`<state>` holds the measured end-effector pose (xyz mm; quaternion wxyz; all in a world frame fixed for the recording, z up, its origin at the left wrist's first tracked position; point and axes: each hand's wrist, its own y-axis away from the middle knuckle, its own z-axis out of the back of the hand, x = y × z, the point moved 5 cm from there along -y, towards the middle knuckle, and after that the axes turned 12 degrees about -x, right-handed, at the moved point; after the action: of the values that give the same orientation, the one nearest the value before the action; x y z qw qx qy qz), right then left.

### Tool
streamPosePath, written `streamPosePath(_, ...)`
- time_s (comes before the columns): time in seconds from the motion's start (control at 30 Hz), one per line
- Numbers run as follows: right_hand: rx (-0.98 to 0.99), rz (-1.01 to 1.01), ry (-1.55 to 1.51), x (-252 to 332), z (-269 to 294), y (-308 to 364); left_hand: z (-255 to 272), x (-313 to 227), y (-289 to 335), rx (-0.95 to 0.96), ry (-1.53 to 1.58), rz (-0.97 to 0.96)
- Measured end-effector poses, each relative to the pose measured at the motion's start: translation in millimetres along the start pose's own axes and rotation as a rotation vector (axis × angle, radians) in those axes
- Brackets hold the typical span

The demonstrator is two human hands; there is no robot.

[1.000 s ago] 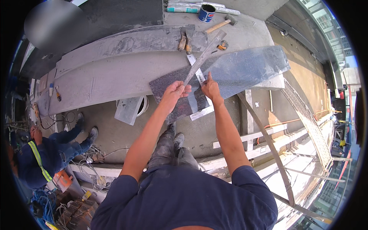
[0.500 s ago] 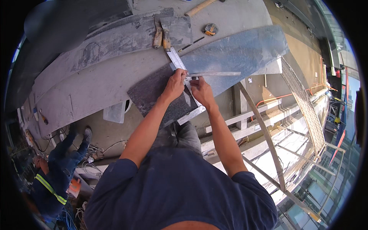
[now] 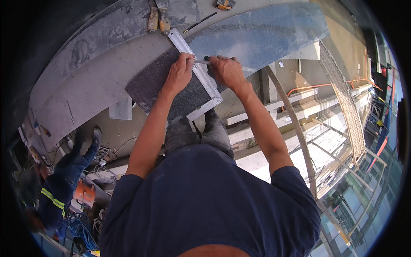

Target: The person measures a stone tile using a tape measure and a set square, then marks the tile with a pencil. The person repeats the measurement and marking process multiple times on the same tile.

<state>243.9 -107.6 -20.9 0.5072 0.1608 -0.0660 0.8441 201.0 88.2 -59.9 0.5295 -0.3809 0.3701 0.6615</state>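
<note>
A metal carpenter's square (image 3: pixel 205 81) lies along the right side of a dark rectangular stone slab (image 3: pixel 150 83), its short leg across the slab's near edge. My left hand (image 3: pixel 180 73) is over the slab beside the square, thumb and fingers pinched on one end of a thin grey strip (image 3: pixel 202 62). Curled over the same strip, my right hand (image 3: pixel 227 72) sits right of the square, above the bluish curved slab (image 3: pixel 265 34). The strip's far end shows past its knuckles. A small dark tip shows by its thumb; I cannot make out what it is.
Two trowels with worn handles (image 3: pixel 164 22), a black pencil (image 3: pixel 200 22) and a tape measure (image 3: pixel 224 4) lie at the far side. A bent strip (image 3: pixel 293 124) and pale beams stand at right. Another person (image 3: pixel 55 192) is at lower left.
The view has shifted, so the bench things sit higher and further left. My right hand has moved from beside the square onto the thin strip, covering its middle. The left hand stays by its end.
</note>
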Motion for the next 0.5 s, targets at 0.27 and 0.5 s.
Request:
streamPosePath(0.27,-0.077,-0.393,-0.399,-59,-18,55,-17,-24,24,-0.027,-0.245,-0.021)
streamPosePath(0.5,-0.012,-0.327,-0.485,-47,-59,43,-39,-26,31,-0.113,-0.378,-0.186)
